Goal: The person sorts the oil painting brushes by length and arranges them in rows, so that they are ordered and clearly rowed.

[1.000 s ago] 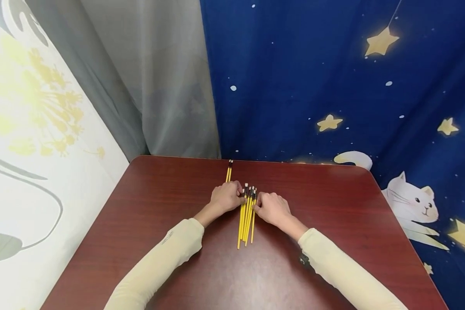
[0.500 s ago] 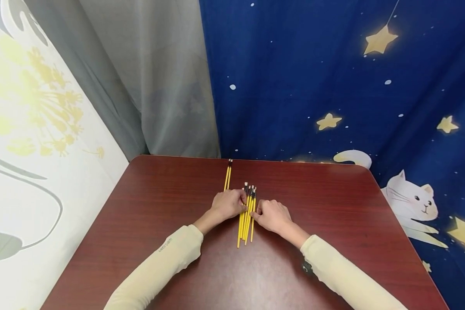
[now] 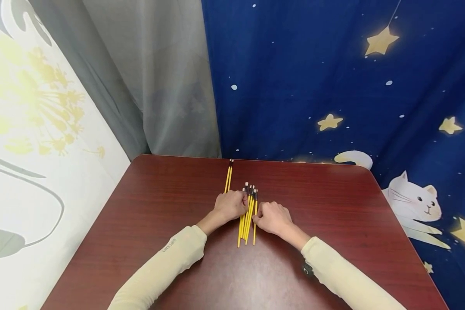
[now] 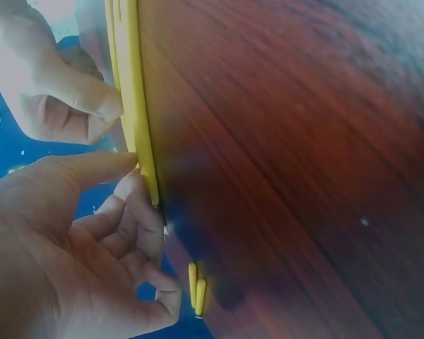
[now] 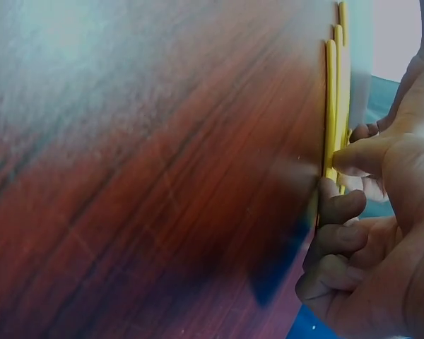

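Several paintbrushes with thin yellow handles, dark ferrules and pale bristles lie bunched on the table, bristles pointing away. At the bunch's left side, my left hand pinches handles between thumb and index finger, just below the ferrules. From the right, my right hand pinches the outermost paintbrush, its lower handle standing slightly apart from the others. In the right wrist view the thumb presses on a yellow handle, other fingers curled beneath. Brush heads are hidden behind the fingers in the left wrist view.
Two more paintbrushes lie side by side near the far edge, their lower handles hidden behind the left hand. The reddish-brown wooden table ends at a blue starry curtain and a grey curtain.
Both hands have slid toward me along the handles. The rightmost paintbrush has shifted slightly right, away from the bunch, with the right hand at it.
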{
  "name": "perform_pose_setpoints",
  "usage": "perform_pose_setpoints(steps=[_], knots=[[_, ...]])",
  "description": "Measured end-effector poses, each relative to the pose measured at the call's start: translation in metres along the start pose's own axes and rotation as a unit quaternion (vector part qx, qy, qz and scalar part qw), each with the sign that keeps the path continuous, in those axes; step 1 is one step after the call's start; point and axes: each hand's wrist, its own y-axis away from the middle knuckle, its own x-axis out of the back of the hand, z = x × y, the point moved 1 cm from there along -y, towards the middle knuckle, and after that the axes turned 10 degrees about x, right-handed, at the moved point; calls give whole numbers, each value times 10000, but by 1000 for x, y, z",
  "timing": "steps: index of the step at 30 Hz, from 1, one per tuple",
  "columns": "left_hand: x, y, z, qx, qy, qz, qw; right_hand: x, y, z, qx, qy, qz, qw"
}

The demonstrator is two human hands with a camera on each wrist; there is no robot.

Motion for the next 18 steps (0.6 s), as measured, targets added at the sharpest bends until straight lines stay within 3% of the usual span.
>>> perform_pose_setpoints(steps=[11, 18], knots=[[-8, -3, 13, 286, -412, 8, 9987, -2, 0, 0, -219, 123, -79, 9997], [-7, -6, 16, 378, -617, -188, 9972, -1, 1, 0, -238, 193, -75, 9995]])
